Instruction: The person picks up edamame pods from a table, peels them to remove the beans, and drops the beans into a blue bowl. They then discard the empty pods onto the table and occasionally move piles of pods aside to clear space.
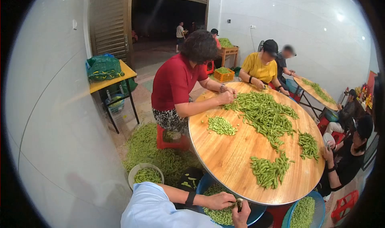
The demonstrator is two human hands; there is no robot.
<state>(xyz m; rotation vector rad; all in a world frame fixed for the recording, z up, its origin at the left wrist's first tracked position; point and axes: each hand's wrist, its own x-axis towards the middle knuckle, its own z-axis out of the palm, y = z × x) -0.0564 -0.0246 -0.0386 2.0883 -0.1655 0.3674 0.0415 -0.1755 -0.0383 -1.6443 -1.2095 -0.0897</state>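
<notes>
My left hand (219, 200), with a black band on its wrist, has its fingers drawn together at the near edge of the round wooden table (224, 159). Close beside it, my right hand (242, 216) is closed, its fingertips almost meeting those of the left. Something small and dark shows between them, too small to name. Below both hands is a blue basin (205, 182) of shelled green beans (221, 216). The nearest heap of green bean pods (270, 172) lies on the table, beyond my hands.
A larger pod heap (262, 113) and a pile of shelled beans (220, 125) lie on the table. People sit around it, one in a red top (174, 81). Discarded shells (148, 147) cover the floor at left, near a white bucket (132, 172). Another basin (319, 212) stands right.
</notes>
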